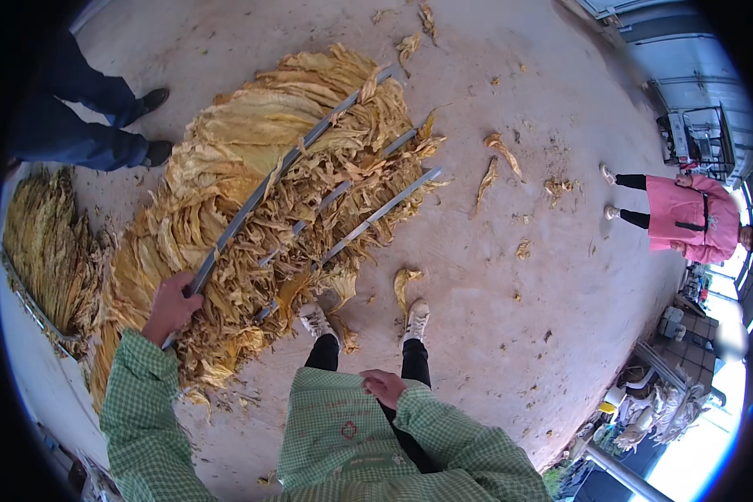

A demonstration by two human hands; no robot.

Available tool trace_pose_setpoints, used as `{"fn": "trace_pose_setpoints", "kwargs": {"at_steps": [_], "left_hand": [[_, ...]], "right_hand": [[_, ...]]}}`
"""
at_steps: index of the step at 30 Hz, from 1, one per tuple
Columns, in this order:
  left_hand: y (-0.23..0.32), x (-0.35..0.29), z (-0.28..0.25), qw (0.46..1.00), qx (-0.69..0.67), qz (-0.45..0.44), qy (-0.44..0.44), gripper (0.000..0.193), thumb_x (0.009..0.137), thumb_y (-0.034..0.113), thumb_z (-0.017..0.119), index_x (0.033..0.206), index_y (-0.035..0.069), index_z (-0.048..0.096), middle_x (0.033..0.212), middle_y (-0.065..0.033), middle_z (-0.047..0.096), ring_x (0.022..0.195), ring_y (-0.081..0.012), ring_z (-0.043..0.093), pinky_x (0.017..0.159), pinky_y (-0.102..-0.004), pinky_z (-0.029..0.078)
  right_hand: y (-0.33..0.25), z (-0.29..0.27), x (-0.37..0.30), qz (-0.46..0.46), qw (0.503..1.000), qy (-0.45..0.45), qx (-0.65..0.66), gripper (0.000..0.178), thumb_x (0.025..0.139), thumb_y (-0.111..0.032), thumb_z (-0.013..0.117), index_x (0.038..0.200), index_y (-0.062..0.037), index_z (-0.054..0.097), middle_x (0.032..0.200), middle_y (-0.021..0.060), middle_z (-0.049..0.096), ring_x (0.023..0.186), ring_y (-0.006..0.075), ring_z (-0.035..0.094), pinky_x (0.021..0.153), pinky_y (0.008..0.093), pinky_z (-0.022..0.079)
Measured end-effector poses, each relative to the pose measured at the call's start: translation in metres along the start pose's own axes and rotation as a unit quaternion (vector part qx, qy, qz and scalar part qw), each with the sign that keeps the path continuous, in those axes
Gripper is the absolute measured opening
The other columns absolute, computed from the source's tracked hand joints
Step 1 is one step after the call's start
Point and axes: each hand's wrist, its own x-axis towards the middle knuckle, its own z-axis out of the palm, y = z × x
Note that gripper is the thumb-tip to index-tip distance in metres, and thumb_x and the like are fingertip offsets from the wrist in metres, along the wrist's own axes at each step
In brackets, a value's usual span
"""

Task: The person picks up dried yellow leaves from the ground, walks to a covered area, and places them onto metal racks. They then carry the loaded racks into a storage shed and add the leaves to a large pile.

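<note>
A wide heap of dried yellow-brown leaves (243, 130), which look like tobacco, lies on the floor in front of me and to my left. Across it runs a long grey metal bar (251, 203); my left hand (173, 308) is closed around its near end. Two more metal bars, a partly buried one (333, 197) and a lighter one (382, 207), lie among the leaves to the right. My right hand (382, 386) hovers in front of my green checked apron (330, 422), fingers curled; whether anything is in them I cannot make out.
Another leaf bundle (46, 251) lies at far left. A person in dark trousers (92, 125) stands beyond the heap. To the right stands someone in a pink smock (686, 217). Loose leaf scraps (502, 155) dot the concrete floor; assorted clutter (657, 410) lines the right wall.
</note>
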Motion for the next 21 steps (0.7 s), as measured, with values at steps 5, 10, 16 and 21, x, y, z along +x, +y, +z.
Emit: {"fn": "trace_pose_setpoints", "kwargs": {"at_steps": [5,10,16,21], "left_hand": [[0.064,-0.085,0.002,0.991,-0.072,0.108,-0.02,0.021,0.062,0.015,0.058,0.061,0.001,0.042,0.048,-0.0029,0.034,0.044,-0.01,0.033,0.041,-0.0285,0.029],[0.09,-0.185,0.012,0.983,-0.174,-0.005,-0.061,0.024,0.062,0.02,0.06,0.073,0.0,0.052,0.061,-0.0032,0.052,0.052,-0.0098,0.046,0.048,-0.0249,0.036],[0.145,-0.272,0.03,0.946,-0.258,0.195,-0.031,0.021,0.083,0.023,0.053,0.075,0.004,0.049,0.049,-0.0007,0.033,0.043,-0.0099,0.027,0.041,-0.0254,0.025],[0.197,-0.302,0.028,0.947,-0.169,0.251,-0.106,0.018,0.085,0.021,0.051,0.086,0.004,0.049,0.05,0.0004,0.033,0.041,-0.0082,0.031,0.039,-0.0236,0.028]], "right_hand": [[-0.1,0.071,0.058,0.096,0.944,-0.119,0.294,0.042,0.089,-0.037,0.037,0.125,-0.0159,0.038,0.107,-0.0011,0.051,0.094,0.0101,0.051,0.08,0.0273,0.041],[-0.2,0.08,0.019,0.175,0.817,-0.117,0.537,0.046,0.084,-0.043,0.043,0.118,-0.012,0.041,0.112,0.0027,0.047,0.097,0.0161,0.048,0.082,0.0334,0.039],[-0.19,0.083,-0.001,0.135,0.821,-0.013,0.554,0.044,0.082,-0.036,0.052,0.11,-0.0025,0.046,0.096,0.0089,0.048,0.077,0.0196,0.051,0.062,0.0345,0.043],[-0.199,0.052,-0.07,-0.029,0.771,-0.052,0.634,0.033,0.082,-0.031,0.054,0.099,-0.0034,0.05,0.082,0.0031,0.049,0.07,0.0127,0.051,0.055,0.0319,0.042]]}}
